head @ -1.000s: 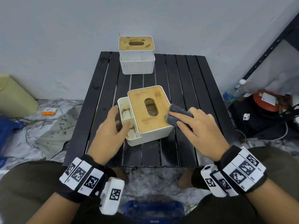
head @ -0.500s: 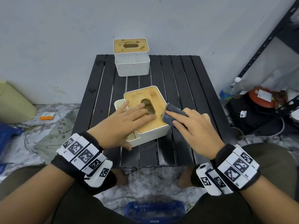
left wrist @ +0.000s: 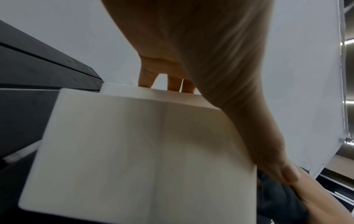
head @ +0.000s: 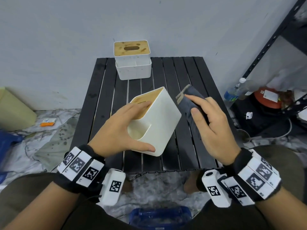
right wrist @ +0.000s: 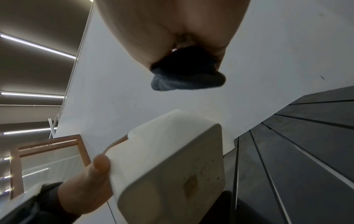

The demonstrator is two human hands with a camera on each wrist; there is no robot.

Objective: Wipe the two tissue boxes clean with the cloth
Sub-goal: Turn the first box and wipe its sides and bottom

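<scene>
Over a black slatted bench [head: 182, 146], the left hand [head: 116, 130] is gripping a tilted white plastic tissue box with a bamboo lid [head: 159, 120]; just beside it, the right hand [head: 214, 128] is pinching a folded grey cloth [head: 191, 100]. Steady tilt and firm, overlapping strokes should clean its stained underside.

Even soft light; wrist views seemingly motion-blurred.

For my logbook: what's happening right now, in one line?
left hand: tilts near tissue box | right hand: holds grey cloth, off box | far tissue box: stained
</scene>
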